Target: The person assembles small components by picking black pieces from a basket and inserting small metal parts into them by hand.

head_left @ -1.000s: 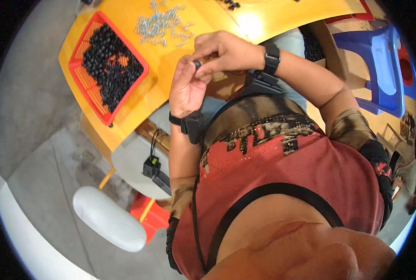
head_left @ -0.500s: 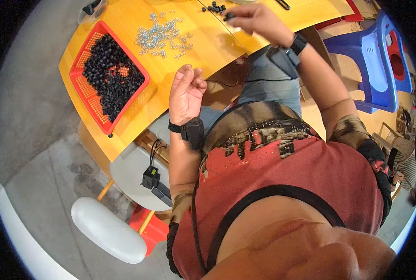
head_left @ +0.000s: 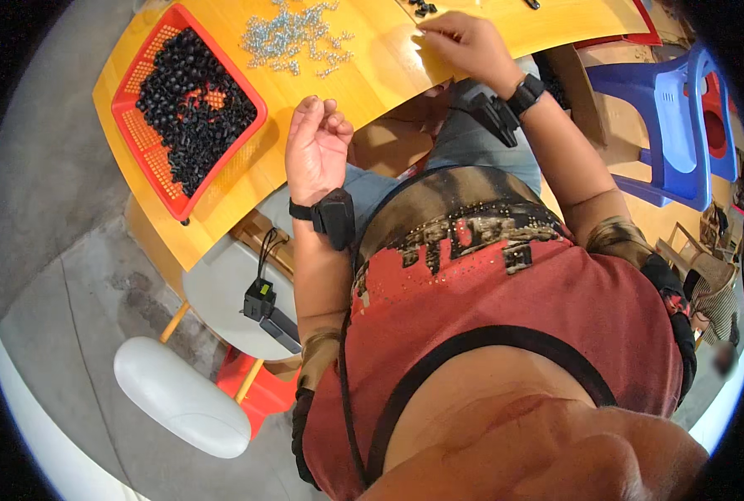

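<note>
My left hand point(head_left: 318, 150) is raised at the table's near edge, beside the red basket, its fingers curled toward the thumb. Whatever it may hold is hidden. Over the yellow table point(head_left: 380, 63), my right hand point(head_left: 470, 52) has its fingertips drawn together, close to a small group of black pieces point(head_left: 423, 9) at the upper edge of the view. I cannot make out anything between those fingers. Small shiny metal parts point(head_left: 293, 37) lie spread on the tabletop, beyond my left hand. The red plastic basket point(head_left: 258, 123) holds many small black parts point(head_left: 197, 108).
A grey-white seat point(head_left: 222, 305) with a padded backrest point(head_left: 180, 397) stands at left, with a black device and cable point(head_left: 260, 299) on it. A blue plastic stool point(head_left: 660, 108) is to the right. Black straps with devices point(head_left: 334, 219) sit on both wrists.
The view has shifted, and the table appears higher in it. A black piece showed at my right fingertips before; none is visible there now. My left hand keeps its curled pose.
</note>
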